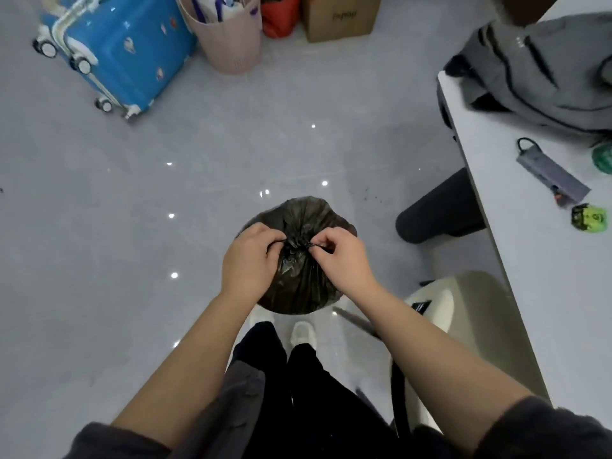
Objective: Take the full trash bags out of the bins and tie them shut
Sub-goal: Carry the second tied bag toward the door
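Bare forearms reach down past dark trousers and white shoes to the black trash bag, which seems to stand on the floor just ahead of the feet; left hand and right hand each pinch a twisted strand of plastic at the gathered neck; pulled unevenly, the thin film could tear, or one strand could slip free and leave the knot loose; a hard tug might tip the bag; farther off, a blue suitcase lies well apart.
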The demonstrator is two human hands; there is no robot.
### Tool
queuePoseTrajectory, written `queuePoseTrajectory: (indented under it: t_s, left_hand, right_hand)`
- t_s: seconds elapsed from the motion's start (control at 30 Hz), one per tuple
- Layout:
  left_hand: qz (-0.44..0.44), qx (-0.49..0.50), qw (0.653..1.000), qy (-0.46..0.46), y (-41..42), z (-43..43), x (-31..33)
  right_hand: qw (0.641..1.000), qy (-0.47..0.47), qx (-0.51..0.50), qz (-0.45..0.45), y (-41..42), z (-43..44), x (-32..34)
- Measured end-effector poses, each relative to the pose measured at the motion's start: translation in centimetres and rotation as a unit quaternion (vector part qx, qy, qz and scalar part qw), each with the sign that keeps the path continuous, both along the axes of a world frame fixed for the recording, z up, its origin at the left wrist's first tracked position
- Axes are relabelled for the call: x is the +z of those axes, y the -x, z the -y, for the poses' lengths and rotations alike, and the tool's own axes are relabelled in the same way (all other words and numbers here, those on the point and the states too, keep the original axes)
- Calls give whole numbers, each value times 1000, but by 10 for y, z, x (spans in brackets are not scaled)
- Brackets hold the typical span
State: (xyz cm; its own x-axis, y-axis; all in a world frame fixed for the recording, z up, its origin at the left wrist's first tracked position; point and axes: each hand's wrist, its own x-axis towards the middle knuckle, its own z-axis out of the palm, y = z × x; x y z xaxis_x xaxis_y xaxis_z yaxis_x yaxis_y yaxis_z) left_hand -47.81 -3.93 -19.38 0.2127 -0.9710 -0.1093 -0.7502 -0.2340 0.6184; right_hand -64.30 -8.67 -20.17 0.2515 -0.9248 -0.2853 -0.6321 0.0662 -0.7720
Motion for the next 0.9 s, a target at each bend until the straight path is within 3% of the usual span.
queuePoseTrajectory:
  t_s: [0.17,0.43,0.9]
  left_hand:
    - [-8,-15,1000,8,-41,128,-1]
    - [7,-117,993,-8,-79,325,4]
    - [2,-132,991,22,5,639,1]
  right_hand:
    - [999,16,-31,-12,-41,124,4]
    - [992,2,-123,-15,-71,293,11]
    - [989,3,-149,-21,9,598,5]
